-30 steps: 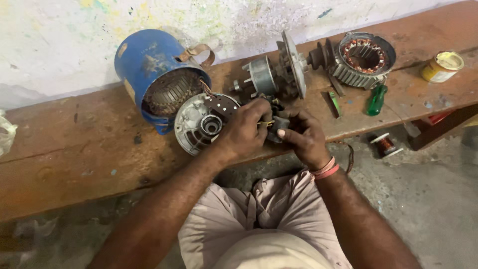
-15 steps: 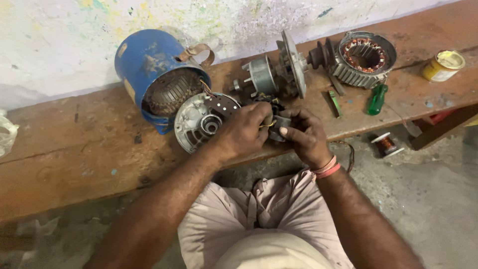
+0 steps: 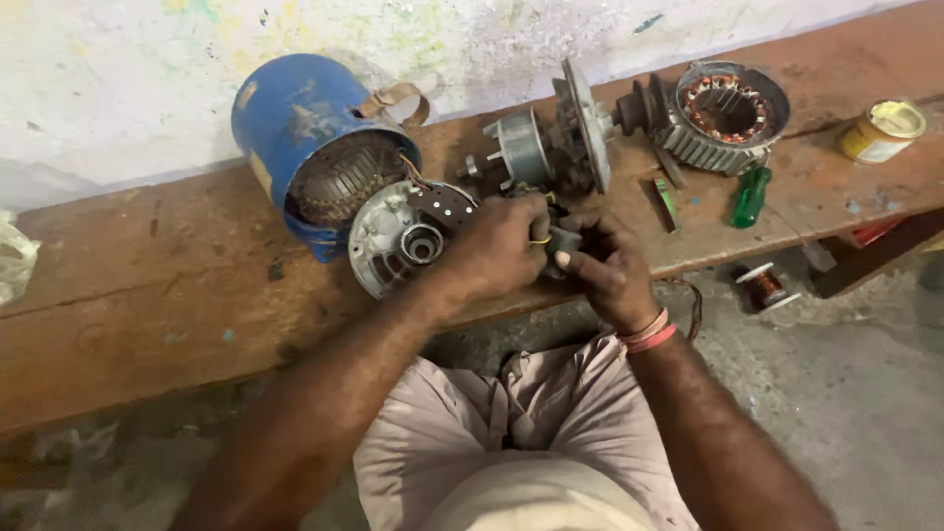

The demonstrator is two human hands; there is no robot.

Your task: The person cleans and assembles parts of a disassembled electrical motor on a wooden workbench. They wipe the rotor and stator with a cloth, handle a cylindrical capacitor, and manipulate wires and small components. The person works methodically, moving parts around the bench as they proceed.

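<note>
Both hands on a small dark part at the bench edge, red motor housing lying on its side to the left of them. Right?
Not quite: the motor housing is blue, not red, as the head view shows. Otherwise yes: left hand and right hand hold the small dark part at the bench edge.

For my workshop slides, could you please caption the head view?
Both hands, left hand and right hand, grip a small dark part above a wooden bench beside a blue motor housing.

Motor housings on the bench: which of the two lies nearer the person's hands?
The blue housing, beside the round grey end cover at the left hand. The finned grey housing lies farther right.
</note>
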